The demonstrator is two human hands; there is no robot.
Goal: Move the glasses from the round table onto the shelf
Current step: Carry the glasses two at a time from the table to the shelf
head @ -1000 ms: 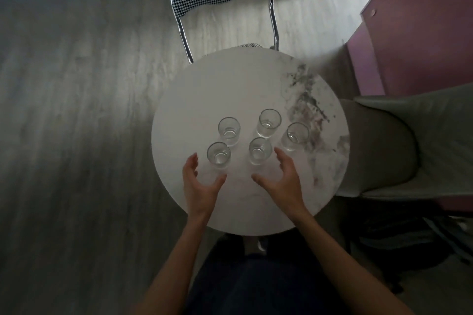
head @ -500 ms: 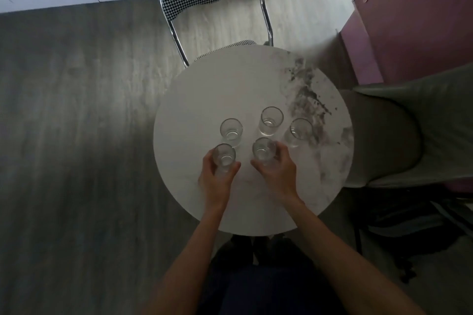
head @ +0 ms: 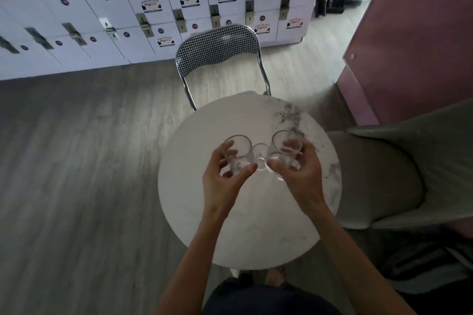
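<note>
Above the round white marble table (head: 250, 225), my left hand (head: 225, 181) grips a clear glass (head: 238, 152) and holds it lifted. My right hand (head: 299, 174) grips a second clear glass (head: 284, 151), also raised off the tabletop. Between the two held glasses a third glass (head: 260, 155) stands on the table, partly hidden. The other glasses are covered by my hands and the held glasses. No shelf is clearly in view.
A chrome chair with a houndstooth back (head: 220, 46) stands at the table's far side. White lockers (head: 153, 2) line the back wall. A grey armchair (head: 409, 169) and a pink cabinet (head: 414, 38) are to the right. Wood floor lies to the left.
My hands closed around the two nearest glasses and lifted them off the table. The camera tilted up, bringing the lockers into view.
</note>
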